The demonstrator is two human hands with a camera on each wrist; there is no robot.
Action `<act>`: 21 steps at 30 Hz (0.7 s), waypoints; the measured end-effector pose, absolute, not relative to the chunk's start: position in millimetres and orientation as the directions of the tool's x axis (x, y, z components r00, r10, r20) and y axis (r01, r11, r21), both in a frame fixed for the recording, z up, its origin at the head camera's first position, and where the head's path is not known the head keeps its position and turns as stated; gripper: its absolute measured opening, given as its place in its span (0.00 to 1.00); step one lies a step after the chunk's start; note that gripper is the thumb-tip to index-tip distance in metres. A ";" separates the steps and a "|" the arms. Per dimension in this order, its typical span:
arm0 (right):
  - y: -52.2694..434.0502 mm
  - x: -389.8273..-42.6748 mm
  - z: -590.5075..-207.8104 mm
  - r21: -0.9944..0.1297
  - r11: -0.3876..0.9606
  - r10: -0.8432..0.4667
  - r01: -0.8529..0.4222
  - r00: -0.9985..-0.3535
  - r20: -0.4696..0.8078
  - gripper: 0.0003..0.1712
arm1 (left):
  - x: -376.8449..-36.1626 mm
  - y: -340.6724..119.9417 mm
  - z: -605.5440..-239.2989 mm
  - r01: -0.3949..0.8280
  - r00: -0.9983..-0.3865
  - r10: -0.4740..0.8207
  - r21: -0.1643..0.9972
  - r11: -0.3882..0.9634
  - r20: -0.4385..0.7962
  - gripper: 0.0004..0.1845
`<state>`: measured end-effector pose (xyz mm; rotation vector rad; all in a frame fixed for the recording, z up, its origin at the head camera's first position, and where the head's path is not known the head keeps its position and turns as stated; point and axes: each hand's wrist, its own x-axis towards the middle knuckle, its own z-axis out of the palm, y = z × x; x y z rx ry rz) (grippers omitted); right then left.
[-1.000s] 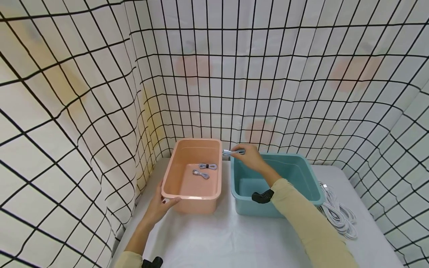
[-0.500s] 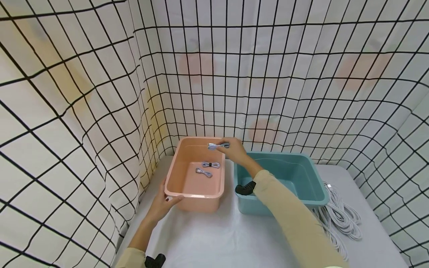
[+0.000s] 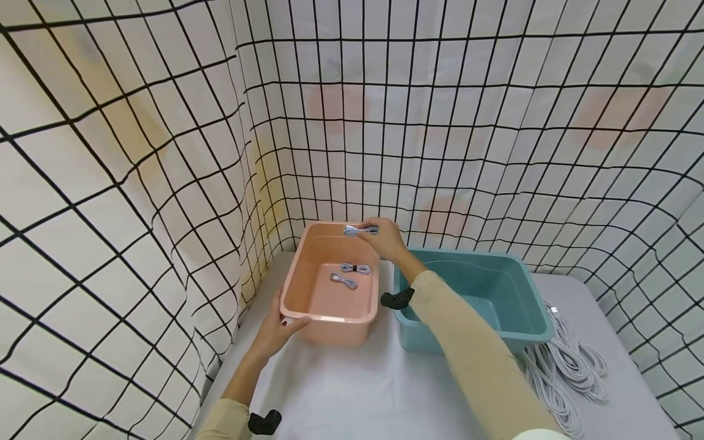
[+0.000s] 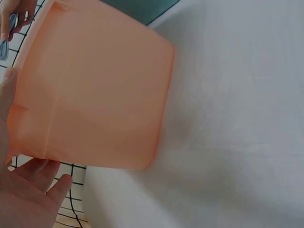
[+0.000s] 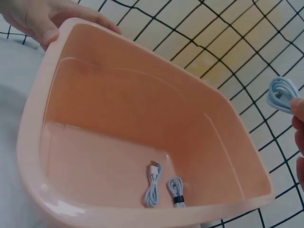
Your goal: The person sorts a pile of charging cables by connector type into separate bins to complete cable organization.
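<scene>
My left hand (image 3: 277,330) grips the near left corner of a peach plastic bin (image 3: 332,319), thumb at the front and fingers along the side. My right hand (image 3: 387,239) pinches a coiled pale blue-white charging cable (image 5: 281,92) above the bin's far right part. Inside, on the floor of the bin, lie two small bundled cables: one with a black band (image 3: 355,269), the other with its USB plug showing (image 5: 153,169). In the left wrist view, the outer wall of the bin (image 4: 104,90) fills much of the picture, and my left fingers touch it.
A teal bin (image 3: 473,254) stands to the right, under my right forearm. Beyond it, long loose coils of white cable (image 3: 577,360) lie on the white-covered table (image 3: 352,391). Black netting (image 3: 385,153) surrounds the table at the back and sides.
My right hand has carried the coiled cable left, from the gap between the bins to above the peach bin. My left hand keeps its hold; the head view has shifted slightly.
</scene>
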<state>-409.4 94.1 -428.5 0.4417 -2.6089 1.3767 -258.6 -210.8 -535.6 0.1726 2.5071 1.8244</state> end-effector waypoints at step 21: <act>74.1 -423.3 -429.4 -0.800 0.519 -0.188 -0.302 -0.953 0.238 0.27 | -257.0 -210.7 -530.2 0.072 -0.993 0.114 0.957 0.281 0.041 0.58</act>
